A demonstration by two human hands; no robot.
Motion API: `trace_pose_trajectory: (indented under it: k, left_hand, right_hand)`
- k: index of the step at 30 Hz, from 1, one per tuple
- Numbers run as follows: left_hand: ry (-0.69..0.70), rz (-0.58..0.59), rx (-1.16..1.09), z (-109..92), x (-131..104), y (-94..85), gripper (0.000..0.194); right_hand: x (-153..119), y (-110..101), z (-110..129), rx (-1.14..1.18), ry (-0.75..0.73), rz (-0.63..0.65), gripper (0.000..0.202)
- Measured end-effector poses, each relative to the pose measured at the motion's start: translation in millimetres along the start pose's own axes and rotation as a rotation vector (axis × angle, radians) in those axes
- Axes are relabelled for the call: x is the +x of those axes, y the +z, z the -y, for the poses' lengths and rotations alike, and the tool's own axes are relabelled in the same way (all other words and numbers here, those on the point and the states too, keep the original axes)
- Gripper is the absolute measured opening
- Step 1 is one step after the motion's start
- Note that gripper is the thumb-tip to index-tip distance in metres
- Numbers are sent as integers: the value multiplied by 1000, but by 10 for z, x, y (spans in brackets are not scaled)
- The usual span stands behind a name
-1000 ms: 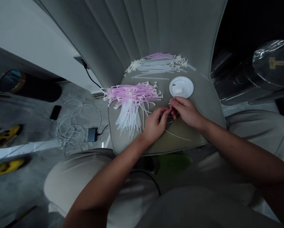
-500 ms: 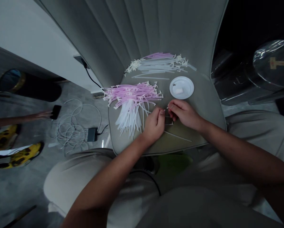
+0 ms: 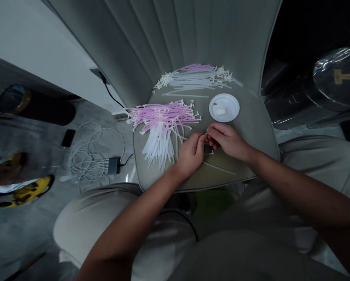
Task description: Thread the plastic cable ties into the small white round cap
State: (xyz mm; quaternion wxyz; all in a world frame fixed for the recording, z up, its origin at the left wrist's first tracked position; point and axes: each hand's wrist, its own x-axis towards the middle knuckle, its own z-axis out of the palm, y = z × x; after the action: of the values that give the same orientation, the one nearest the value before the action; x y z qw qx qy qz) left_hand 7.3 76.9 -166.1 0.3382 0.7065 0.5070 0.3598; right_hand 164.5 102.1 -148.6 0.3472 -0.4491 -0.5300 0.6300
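Note:
My left hand point(image 3: 191, 153) is closed in a pinch on a thin white tube, most of it hidden by the fingers. Meeting it fingertip to fingertip, my right hand point(image 3: 227, 140) pinches a small white fitting point(image 3: 205, 134); its exact shape is too small to tell. Left of the hands lies a heap of pink tubes point(image 3: 166, 114) with white end fittings. Under its near side a bundle of whitish tubes point(image 3: 159, 146) fans out. One loose thin tube point(image 3: 220, 168) rests on the seat below my hands. Beyond my right hand is a white dish point(image 3: 232, 111) holding a white block point(image 3: 221, 111).
The grey chair seat point(image 3: 251, 128) serves as the work surface. At its back lies another pile of tubes point(image 3: 192, 80) with white fittings. On the floor at left are coiled cables point(image 3: 87, 160), a black box point(image 3: 114, 166), a phone point(image 3: 68, 138) and a person's yellow shoe point(image 3: 33, 191).
My fingertips have come together, closing the small gap between tube and fitting. At left, another person's hand has drawn back from the phone, which stays on the floor.

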Motion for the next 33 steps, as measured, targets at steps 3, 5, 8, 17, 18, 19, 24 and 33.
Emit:
trace_pose_trajectory:
  k: [3, 5, 8, 17, 18, 19, 24, 33]
  left_hand:
    - [17, 3, 9, -4, 0, -3, 32]
    - [19, 8, 19, -9, 0, -5, 33]
    - [18, 9, 21, -8, -2, -4, 34]
    - [32, 8, 59, -5, -13, -1, 34]
    - [32, 10, 69, -10, -14, -3, 35]
    - [35, 16, 78, -13, -14, -5, 36]
    - [55, 19, 90, -5, -10, -7, 36]
    - [83, 13, 92, 4, -16, -6, 34]
  right_hand:
    - [11, -7, -2, 22, 9, 10, 30]
    - [19, -11, -4, 34, 19, 25, 31]
    - [27, -17, -4, 36, 32, 33, 30]
    - [49, -61, -11, 40, 47, 96, 28]
    - [52, -67, -12, 44, 50, 102, 28]
    - [54, -72, -13, 49, 51, 107, 28]
    - [57, -99, -15, 55, 40, 135, 27]
    - [55, -138, -7, 44, 31, 167, 26]
